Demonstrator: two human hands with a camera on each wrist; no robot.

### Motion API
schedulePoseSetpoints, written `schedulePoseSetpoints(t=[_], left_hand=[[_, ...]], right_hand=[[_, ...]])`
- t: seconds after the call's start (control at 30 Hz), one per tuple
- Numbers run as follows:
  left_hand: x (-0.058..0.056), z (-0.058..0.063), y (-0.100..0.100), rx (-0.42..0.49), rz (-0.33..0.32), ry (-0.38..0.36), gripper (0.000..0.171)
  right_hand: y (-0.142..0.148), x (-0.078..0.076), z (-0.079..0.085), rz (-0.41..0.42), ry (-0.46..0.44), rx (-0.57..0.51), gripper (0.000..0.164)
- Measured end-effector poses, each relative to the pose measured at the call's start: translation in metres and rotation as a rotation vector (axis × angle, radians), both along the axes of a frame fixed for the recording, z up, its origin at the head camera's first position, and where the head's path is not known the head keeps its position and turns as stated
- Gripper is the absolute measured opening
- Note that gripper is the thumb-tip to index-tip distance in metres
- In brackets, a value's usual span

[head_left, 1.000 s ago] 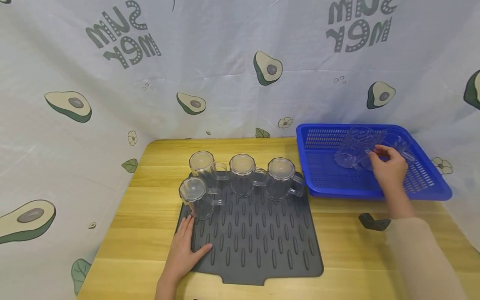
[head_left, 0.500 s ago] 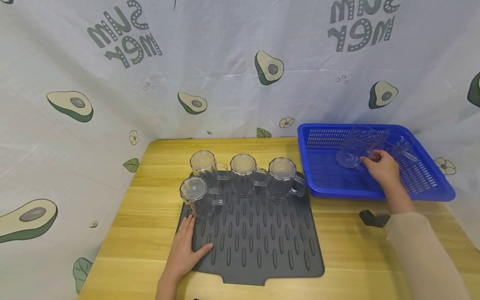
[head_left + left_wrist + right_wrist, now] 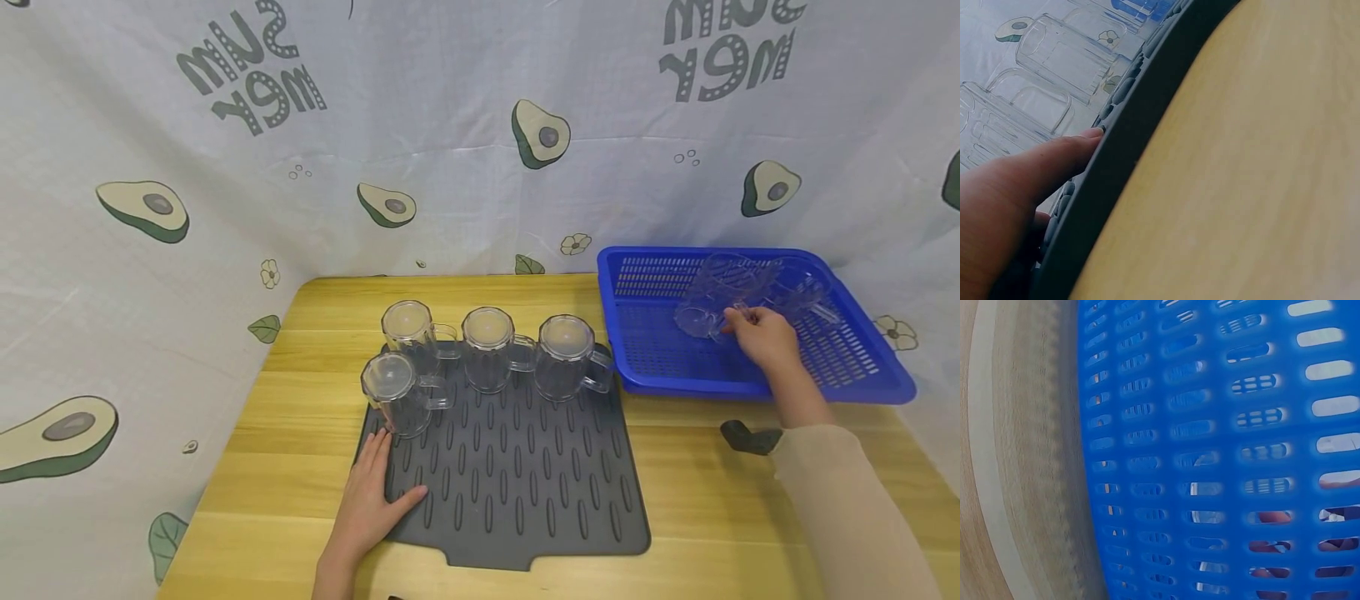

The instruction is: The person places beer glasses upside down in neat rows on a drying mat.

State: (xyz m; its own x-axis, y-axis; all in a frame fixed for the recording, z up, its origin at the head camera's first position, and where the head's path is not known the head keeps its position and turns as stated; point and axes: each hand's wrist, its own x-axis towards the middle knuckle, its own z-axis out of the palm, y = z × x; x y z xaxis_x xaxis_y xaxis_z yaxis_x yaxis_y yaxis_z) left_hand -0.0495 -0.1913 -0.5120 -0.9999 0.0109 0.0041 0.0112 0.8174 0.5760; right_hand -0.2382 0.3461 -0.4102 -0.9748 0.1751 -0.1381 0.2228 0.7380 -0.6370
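Observation:
My left hand [image 3: 365, 504] rests with straight fingers on the left edge of a dark grey ribbed drying mat [image 3: 525, 467]; its fingertips lie close to the nearest glass mug [image 3: 405, 408]. In the left wrist view the thumb [image 3: 1054, 159] lies along the mat's rim. Upside down on the mat's far part stand several clear mugs, including a middle one [image 3: 487, 362] and a right one [image 3: 562, 362]. Inside the blue basket [image 3: 690, 386], my right hand [image 3: 767, 340] pinches a clear glass mug [image 3: 697, 318] by its handle. The basket wall mostly hides that hand in the right wrist view.
At least one more clear glass mug [image 3: 802, 287] lies in the basket, behind the right hand. A small dark object [image 3: 748, 437] shows beside the right sleeve. The wooden table [image 3: 285, 433] meets a printed curtain [image 3: 450, 225] at the back and left.
Inside the basket my right hand has moved left and slightly toward me, and its fingers have closed at a mug's handle. My left hand and the mugs on the mat stay put.

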Motion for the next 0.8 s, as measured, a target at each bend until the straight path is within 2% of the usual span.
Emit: schedulePoseSetpoints(t=[0.2,0.43,0.8], left_hand=[[-0.0001,-0.0002,0.0001,0.004,0.002,0.002,0.099],[0.0000,0.0008,0.0005,0.006,0.003,0.006,0.099],[0.0005,0.0023,0.0005,0.021,0.009,-0.010,0.099]], right_hand=[[-0.0022,0.0016,-0.0012,0.036,0.009,-0.019,0.067],[-0.0010,0.0003,-0.0032,0.035,0.021,0.008,0.062],[-0.0021,-0.0024,-0.0059,-0.048,0.132,0.034,0.055]])
